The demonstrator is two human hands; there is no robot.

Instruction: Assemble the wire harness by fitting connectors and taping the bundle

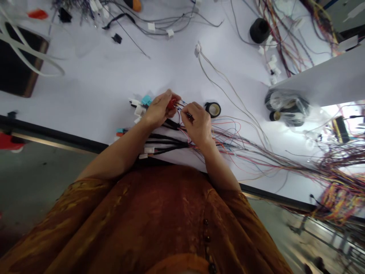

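My left hand [159,109] is closed around a red connector [172,103], whose wired end faces right. Thin wires run from it toward my right hand [196,122], where the fingers pinch one or more of these wires [179,105]. Under and beside my hands lies a wire harness [171,144] with black-taped branches. White connectors [149,150] and a light-blue connector [146,100] end the branches on the left. Just right of my right hand is a roll of black tape [213,109], touching or almost touching it.
Loose wires spread right into a large bundle [339,163]. Tape rolls in clear plastic [288,108] stand by a raised panel [322,76]. A black roll [259,30] and more wires lie at the back. A dark tray-like object [24,61] is at the left. The table's dark edge [85,142] runs before me.
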